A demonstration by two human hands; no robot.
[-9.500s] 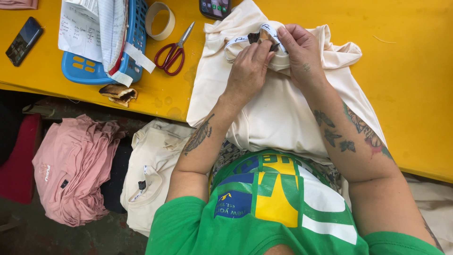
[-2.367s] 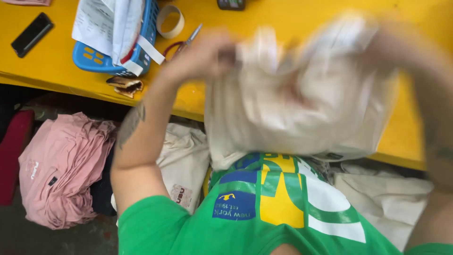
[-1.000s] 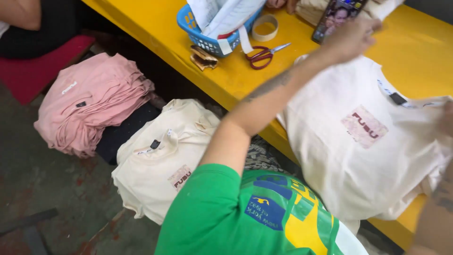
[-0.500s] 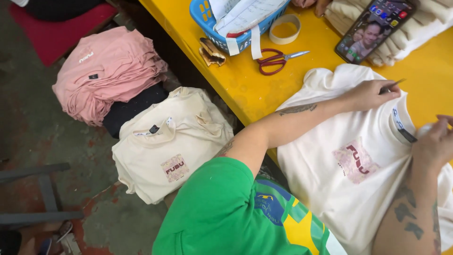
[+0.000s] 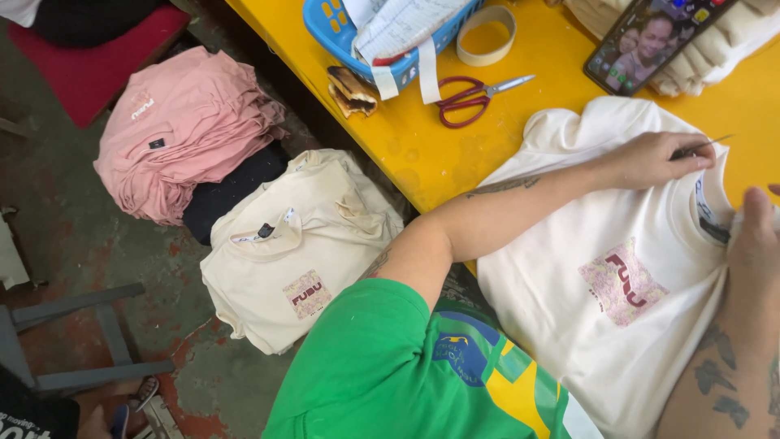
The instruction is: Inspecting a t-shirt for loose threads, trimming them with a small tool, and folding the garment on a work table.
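Shirt: cream T-shirt lies face up on the yellow bench, hem hanging over the near edge, neck toward the far side.
Left hand: pinches a thin metal tool at the collar; which tool it is cannot be told.
Right hand: grips the collar fabric at the frame's edge, fingers closed on the cloth.
Doing it well: judged best with the collar kept taut and the tool's tip clear of the knit.
Count: one pair of red scissors, one tape roll, one blue basket, one phone; on the floor, one pink pile and one cream pile.
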